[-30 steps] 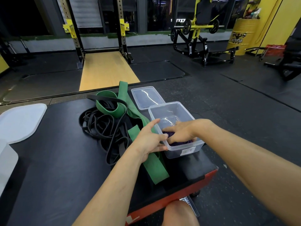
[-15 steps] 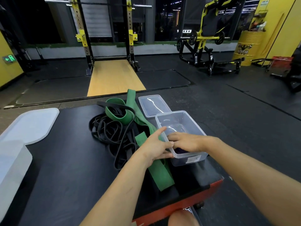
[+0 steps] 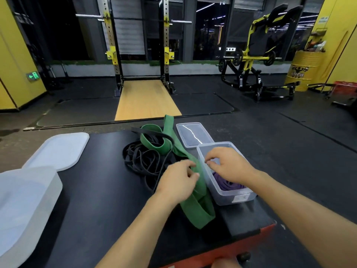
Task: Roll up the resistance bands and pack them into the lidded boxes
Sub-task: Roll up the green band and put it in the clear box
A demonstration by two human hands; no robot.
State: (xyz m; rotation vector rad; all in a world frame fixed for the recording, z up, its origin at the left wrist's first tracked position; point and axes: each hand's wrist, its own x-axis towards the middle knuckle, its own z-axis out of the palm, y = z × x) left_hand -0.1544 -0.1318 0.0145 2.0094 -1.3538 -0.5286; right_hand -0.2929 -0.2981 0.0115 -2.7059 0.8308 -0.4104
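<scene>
Room: gym with a dark rubber floor (image 3: 289, 147). At the back a rack (image 3: 166, 55) stands over a wooden platform (image 3: 146, 101). To its right is a yellow-and-black machine (image 3: 251, 60), and a yellow drum (image 3: 303, 70) stands at far right.
Desk (image 3: 96, 190): black top with a red front edge at lower right. Every item below lies on it.
Big box (image 3: 23, 200): frosted plastic, at the desk's near left corner, cut off by the picture's edge.
Big lid (image 3: 58, 149): frosted, lying flat just behind the big box.
Black bands (image 3: 143, 157): a loose, unrolled tangle in the middle of the desk.
Green band (image 3: 197, 207): wide and unrolled. It runs from the desk's far edge, across the right side of the black bands, along the box's left wall, to a folded end near the front edge.
Left hand (image 3: 179, 180): on the green band just left of the box, with its fingers (image 3: 188, 164) curled and grasping a fold of the band.
Lid (image 3: 193, 134): small, clear, lying flat just behind the box.
Box (image 3: 237, 198): small, clear, uncovered, at the desk's right side.
Right hand (image 3: 229, 165): over the box with its fingers (image 3: 209, 158) bent downward near the left wall. Whether they hold anything cannot be told.
Purple band (image 3: 228, 183): coiled inside the box at its near end, partly under the right wrist.
</scene>
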